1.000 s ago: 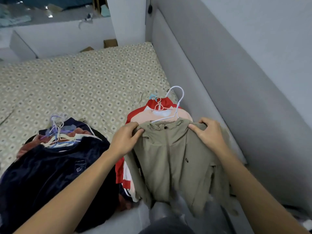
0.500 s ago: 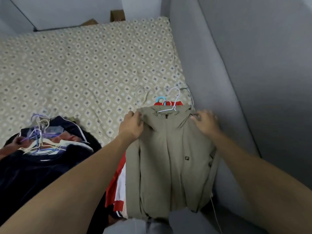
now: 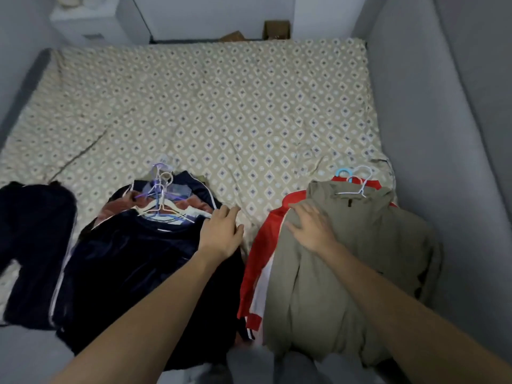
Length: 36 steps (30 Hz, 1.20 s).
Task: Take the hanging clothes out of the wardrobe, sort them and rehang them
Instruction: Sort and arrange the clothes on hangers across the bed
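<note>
Fingers [image 3: 297, 214] of my right hand [image 3: 313, 231] lie flat on the olive jacket [image 3: 346, 273] near the bed's [image 3: 221, 106] right edge, left hand [image 3: 221, 234] relaxed on the navy pile [image 3: 138, 259]; I count three heaps, grey walls [image 3: 443, 134] around.

Both bare forearms reached forward from the lower edge of the view, running roughly parallel and angled slightly toward each other. The left hand [image 3: 221, 234] lay palm down with its fingers straight and loosely together, pointing ahead, the thumb tucked alongside. The right hand [image 3: 311, 230] sat just to the right of it, the two close but apart, also palm down, its fingers spread and extended, angled toward the left hand. Neither hand curled round or pinched anything; both rested flat with relaxed wrists, held at about the same reach.
</note>
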Available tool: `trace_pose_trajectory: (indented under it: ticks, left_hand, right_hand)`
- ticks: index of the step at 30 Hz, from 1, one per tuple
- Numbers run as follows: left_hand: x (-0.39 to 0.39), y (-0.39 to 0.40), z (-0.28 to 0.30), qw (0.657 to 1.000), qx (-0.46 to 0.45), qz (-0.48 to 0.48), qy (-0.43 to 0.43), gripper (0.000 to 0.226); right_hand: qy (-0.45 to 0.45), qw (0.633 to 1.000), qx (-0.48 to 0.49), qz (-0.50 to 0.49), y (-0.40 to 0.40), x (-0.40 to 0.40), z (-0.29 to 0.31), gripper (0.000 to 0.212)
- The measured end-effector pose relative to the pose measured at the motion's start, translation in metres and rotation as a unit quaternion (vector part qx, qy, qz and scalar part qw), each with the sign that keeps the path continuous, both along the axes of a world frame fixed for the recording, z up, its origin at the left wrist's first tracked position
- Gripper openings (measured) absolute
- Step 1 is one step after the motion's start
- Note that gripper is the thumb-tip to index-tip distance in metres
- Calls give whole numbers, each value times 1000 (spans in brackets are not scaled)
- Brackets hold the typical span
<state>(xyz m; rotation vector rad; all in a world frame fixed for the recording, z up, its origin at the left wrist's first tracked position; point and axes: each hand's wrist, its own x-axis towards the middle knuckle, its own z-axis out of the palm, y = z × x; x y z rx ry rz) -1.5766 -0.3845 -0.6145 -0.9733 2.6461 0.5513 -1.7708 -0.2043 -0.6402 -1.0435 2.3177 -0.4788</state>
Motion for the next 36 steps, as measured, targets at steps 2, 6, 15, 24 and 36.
trace_pose_trajectory:
  ticks: [2,6,15,24,36]
  left_hand:
    - [50,-33,-5,1000,-3,29,-4,54]
    - [147,-104,-26,997,-4,54,-52,60]
    - [280,-274,-87,989,23,115,-93,71]
    - [294,-356,-151,987,64,103,-104,67]
    - [307,-351,-156,999,27,38,-15,30]
  right_hand:
    - [-15,1000,1,18,-35,47,-2,56]
    - [-42,997,26,55,-100,128,-17,57]
    - [-90,987,129,16,-216,211,-92,79]
    - [-86,973,216,-2,-248,202,-145,74]
    - [-37,979,201,11,-251,223,-149,37]
